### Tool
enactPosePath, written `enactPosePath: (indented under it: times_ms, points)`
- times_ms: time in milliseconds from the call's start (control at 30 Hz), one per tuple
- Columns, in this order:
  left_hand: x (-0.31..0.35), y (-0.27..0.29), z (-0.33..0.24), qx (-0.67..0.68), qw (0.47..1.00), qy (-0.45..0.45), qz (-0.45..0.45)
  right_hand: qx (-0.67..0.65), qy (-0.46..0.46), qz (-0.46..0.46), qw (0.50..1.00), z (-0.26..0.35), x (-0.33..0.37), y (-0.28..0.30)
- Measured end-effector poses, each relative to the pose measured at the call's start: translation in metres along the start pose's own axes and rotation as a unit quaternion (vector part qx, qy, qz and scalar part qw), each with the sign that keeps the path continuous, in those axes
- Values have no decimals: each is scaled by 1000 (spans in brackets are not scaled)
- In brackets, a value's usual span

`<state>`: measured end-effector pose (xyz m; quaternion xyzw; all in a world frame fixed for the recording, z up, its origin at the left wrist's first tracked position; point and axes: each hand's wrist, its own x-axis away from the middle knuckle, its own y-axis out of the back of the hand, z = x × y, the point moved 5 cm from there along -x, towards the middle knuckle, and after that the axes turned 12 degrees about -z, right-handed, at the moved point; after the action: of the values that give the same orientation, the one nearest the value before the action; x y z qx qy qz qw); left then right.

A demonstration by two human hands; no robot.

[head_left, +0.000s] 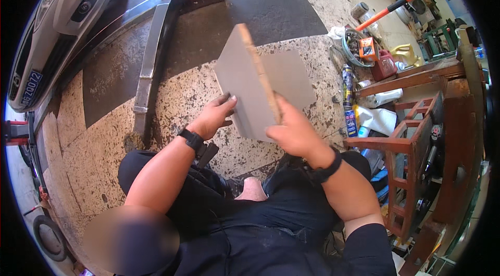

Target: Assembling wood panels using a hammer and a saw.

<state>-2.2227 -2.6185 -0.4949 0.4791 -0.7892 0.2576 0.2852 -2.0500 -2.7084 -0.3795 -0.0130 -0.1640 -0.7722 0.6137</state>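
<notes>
I hold a folded piece of grey-brown cardboard (245,83) in front of me, above my lap. My left hand (213,115) grips its lower left edge, thumb on the face. My right hand (294,130) holds the lower end of the raised fold that runs up the middle. One flap (289,75) spreads to the right behind the fold. Both wrists carry dark bands. My dark trousers (260,213) fill the lower part of the view.
A worn concrete floor (177,93) lies below. A silver car (62,10) stands at the upper left beside a metal ramp (148,57). On the right are a reddish wooden rack (416,140), spray cans (348,83), a red jug (384,65) and an orange-handled tool (401,2).
</notes>
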Motion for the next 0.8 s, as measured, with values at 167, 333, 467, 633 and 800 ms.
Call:
enactPosePath:
  times_ms: [167, 333, 467, 633, 800]
  points:
    - [10, -17, 5, 95, 993, 19, 65, 186, 31, -32, 981, -36, -2, -33]
    - [11, -24, 16, 9, 999, 13, -33, 244, -27, 38, 969, -62, 8, -67]
    - [7, -10, 23, 14, 997, 13, -79, 216, -39, 69, 973, -70, 14, -85]
    - [14, 18, 2, 73, 993, -38, -83, 138, 20, 133, 981, -54, 3, -73]
    - [40, 38, -36, 149, 983, -89, -55, 124, 21, 68, 990, -32, -30, 20]
